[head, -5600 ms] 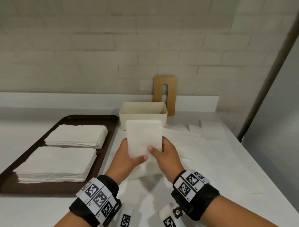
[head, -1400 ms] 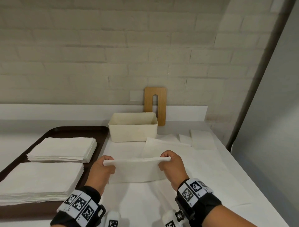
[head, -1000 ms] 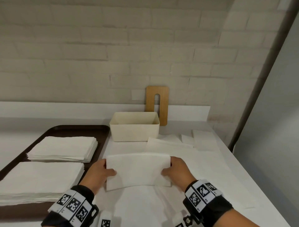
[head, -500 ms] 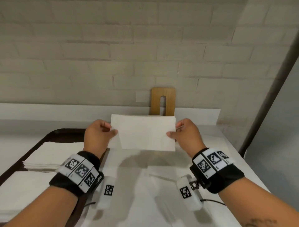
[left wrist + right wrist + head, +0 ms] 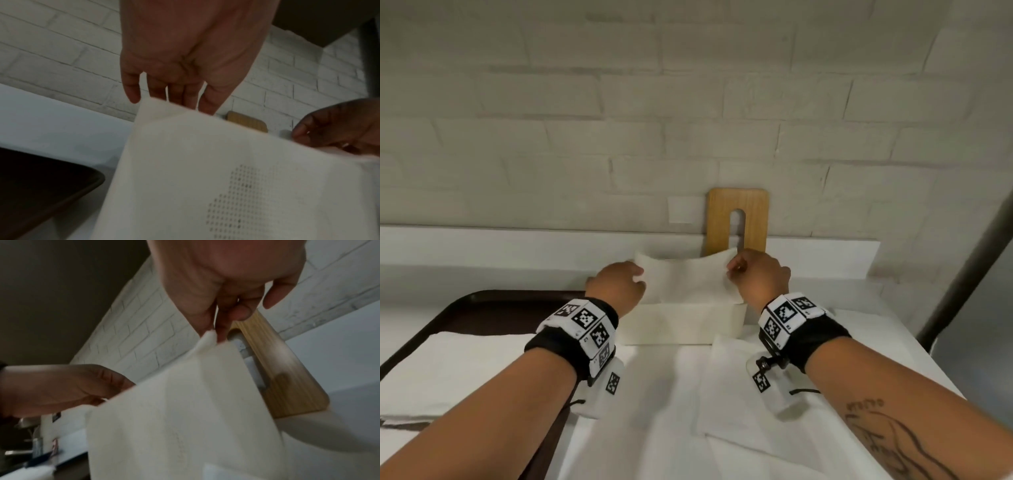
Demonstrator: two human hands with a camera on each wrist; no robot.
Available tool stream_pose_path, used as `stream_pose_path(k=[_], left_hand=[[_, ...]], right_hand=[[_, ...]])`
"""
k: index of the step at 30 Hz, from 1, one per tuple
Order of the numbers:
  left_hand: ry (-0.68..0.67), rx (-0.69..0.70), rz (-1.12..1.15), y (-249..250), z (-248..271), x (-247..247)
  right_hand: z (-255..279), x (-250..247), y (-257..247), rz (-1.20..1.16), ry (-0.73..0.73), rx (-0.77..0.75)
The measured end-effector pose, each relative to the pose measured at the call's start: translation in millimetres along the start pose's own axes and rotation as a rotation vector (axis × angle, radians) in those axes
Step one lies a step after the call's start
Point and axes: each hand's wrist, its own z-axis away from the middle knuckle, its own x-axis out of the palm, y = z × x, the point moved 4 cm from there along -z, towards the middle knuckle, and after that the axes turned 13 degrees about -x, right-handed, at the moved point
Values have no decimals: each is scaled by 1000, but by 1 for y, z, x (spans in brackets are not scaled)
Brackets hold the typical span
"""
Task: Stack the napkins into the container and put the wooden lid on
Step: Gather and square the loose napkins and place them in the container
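I hold one white napkin (image 5: 685, 279) over the cream container (image 5: 681, 323), and its lower edge dips inside the rim. My left hand (image 5: 638, 275) pinches the napkin's left edge, with the fingertips (image 5: 158, 91) at its top edge. At the right top corner, my right hand (image 5: 731, 270) pinches the napkin (image 5: 185, 410) between fingertips (image 5: 221, 332). The napkin sags slightly in the middle. Behind the container, the wooden lid (image 5: 738, 212) with a slot leans upright against the brick wall. The container's inside is hidden.
A dark brown tray (image 5: 493, 308) lies at the left and carries a stack of white napkins (image 5: 458, 359). Flat white paper sheets (image 5: 736, 394) cover the table in front of the container. A dark pole (image 5: 969, 260) runs up at the right, near the table's edge.
Both hands lifted the napkin from the table in front of me, carried it forward, and now hold it lower, over the container. The head view has tilted up slightly.
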Motion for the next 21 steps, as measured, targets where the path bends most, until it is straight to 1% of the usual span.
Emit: stream_pose_path(k=[2,4,7,10,12,14,15,18,20,21], left_hand=[[-22,11,-197,2,-6,13],[-9,31,-338,4,-8,20],[26,122,-526,8,-7,29],[17,120,-536,6,-8,31],[34,117,-521,6,-7,31],[103,106,-424,7,-2,25],[151,104,-346,8,1,20],[268,154,-185,13,19,7],[300,214,-100,19,34,1],[303,255,-66,24,43,-1]], right_hand=[[-6,13,5,89,-87,-16],[-11,23,9,198,-161,-47],[-19,38,11,362,-282,-86],[-25,45,12,412,-380,-59],[-25,43,9,401,-377,-74],[-20,35,5,343,-319,-112],[-17,30,4,276,-268,-125],[-3,10,5,-53,-133,-111],[9,0,6,-197,-122,-116],[16,-3,6,-236,-145,-116]])
